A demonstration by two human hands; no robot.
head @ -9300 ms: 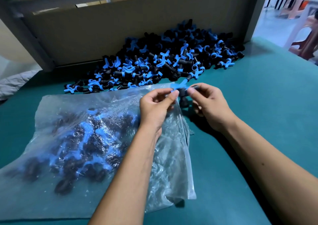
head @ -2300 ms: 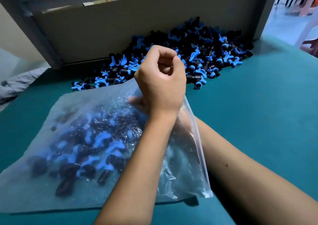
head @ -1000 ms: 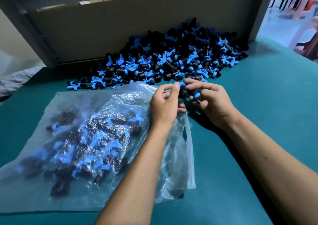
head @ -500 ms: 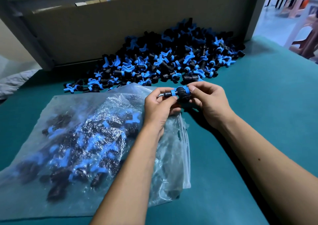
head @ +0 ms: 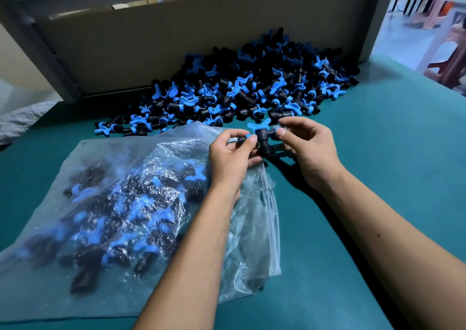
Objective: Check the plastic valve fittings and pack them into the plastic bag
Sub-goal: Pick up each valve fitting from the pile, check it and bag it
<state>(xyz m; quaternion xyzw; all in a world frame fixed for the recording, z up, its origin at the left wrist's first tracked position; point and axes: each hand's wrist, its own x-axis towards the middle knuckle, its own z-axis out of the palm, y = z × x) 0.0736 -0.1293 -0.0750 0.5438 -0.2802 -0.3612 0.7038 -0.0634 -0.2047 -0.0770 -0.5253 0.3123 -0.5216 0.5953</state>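
Note:
One black valve fitting (head: pixel 261 138) with a blue winged handle is held between both hands, just above the bag's open end. My left hand (head: pixel 230 157) pinches its left end and my right hand (head: pixel 307 148) pinches its right end. The handle points up and away from me. A clear plastic bag (head: pixel 106 203) lies flat on the teal table, holding several black and blue fittings; my left forearm crosses over its right side. A large heap of loose fittings (head: pixel 239 90) lies behind my hands against the back board.
The teal table top (head: pixel 378 153) stretches to the right of my hands. A grey board (head: pixel 176 44) stands upright behind the heap. Crumpled plastic (head: pixel 22 120) lies at the far left. Pink plastic stools (head: pixel 448 52) stand beyond the table at the right.
Both hands have turned the fitting so its blue handle now stands up on top. The hands stay at the bag's mouth, and the bag has barely shifted.

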